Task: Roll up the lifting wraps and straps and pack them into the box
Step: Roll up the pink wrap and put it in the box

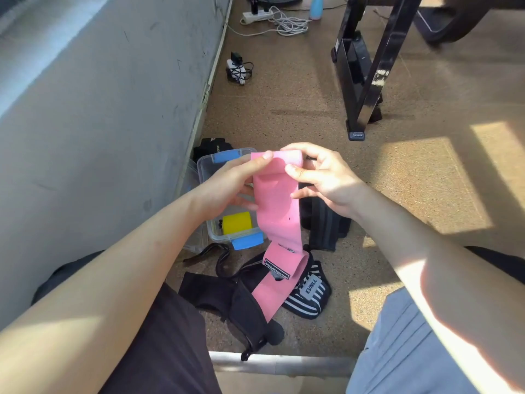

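Speckled brown floor point(312, 109) runs along a grey wall point(113, 137), with sun lying across it in patches. Above it the left hand point(230, 183) and right hand point(324, 177) both pinch the far end of the pink wrap point(277, 211), thumbs and fingertips closed on a first small turn of cloth. The roll looks barely begun. Nearly all the band hangs unrolled, its long axis running from the fingers back toward the person's knees, its tail on the floor. Beneath the left hand stands the clear box point(224, 237), open, one yellow roll point(237, 223) inside. Most of the job remains, I'd judge: a striped wrap point(308, 297) and black straps point(227, 297) lie loose below the wrists, a dark wrap point(326, 226) under the right hand
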`<state>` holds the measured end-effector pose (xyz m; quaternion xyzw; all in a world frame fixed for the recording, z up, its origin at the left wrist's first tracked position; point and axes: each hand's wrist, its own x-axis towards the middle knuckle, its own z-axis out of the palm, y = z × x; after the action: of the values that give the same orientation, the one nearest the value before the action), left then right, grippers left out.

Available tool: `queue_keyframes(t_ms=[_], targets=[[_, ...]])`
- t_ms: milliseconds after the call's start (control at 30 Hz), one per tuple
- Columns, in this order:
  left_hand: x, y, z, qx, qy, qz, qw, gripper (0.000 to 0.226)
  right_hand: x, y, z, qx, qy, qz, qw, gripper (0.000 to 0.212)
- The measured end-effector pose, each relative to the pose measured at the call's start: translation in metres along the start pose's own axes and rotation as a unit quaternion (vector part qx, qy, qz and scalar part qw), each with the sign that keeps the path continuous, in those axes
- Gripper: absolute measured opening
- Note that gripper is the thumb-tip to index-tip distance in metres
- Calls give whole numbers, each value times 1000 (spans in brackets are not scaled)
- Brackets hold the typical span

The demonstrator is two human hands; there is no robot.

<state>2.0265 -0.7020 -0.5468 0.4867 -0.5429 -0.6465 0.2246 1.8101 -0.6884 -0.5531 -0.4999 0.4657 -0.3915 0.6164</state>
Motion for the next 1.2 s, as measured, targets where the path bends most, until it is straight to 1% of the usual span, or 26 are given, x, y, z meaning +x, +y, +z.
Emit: queue_keyframes(t_ms=[67,200,267,300,333,400,433,467,533,600,667,733,767,800,867,900,967,1067,1133,1200], targets=[[2,-2,0,0,14,5,1000,54,0,2,2,6,3,-7,1000,36],[4,-3,1,4,53,36,998,33,1,5,7,-23,18,-18,999,46],[4,-3,2,3,64,54,996,24,1,5,6,-23,17,7,1000,53],[4,-3,2,2,66,62,996,23,1,4,6,-22,13,26,999,55],[3,-3,2,0,64,72,995,23,1,4,6,-21,11,45,999,53],[4,-5,1,-3,62,97,993,28,1,2,6,-18,5,70,997,38],[4,-5,1,-4,63,109,992,31,1,1,7,-16,4,76,997,35],[4,-6,-1,-4,65,120,991,35,1,1,8,-15,7,81,997,37],[5,-7,-1,0,64,140,988,40,2,2,10,-24,14,76,997,35],[7,-8,-2,6,59,146,988,43,3,3,10,-30,10,52,998,22],[7,-8,-1,10,59,128,990,47,3,4,9,-26,7,35,999,9],[6,-6,0,11,61,85,994,53,2,5,8,-21,5,25,999,11],[6,-6,0,5,53,55,997,54,3,7,7,-17,5,23,1000,7],[5,-5,0,-4,38,23,999,50,3,6,7,-9,10,22,1000,8],[3,-3,2,-14,11,-23,1000,41,4,9,5,2,19,15,1000,24],[2,-3,3,-15,9,-35,999,41,4,10,4,3,20,11,1000,27],[2,-2,5,-17,18,-38,999,47,4,12,4,-1,19,5,1000,30],[4,-4,5,-31,36,-24,999,49,5,15,5,-5,22,13,1000,38],[5,-6,4,-37,41,-14,998,47,5,17,6,-8,29,19,999,44],[5,-7,3,-40,43,-11,998,40,4,18,7,-17,34,15,999,48]])
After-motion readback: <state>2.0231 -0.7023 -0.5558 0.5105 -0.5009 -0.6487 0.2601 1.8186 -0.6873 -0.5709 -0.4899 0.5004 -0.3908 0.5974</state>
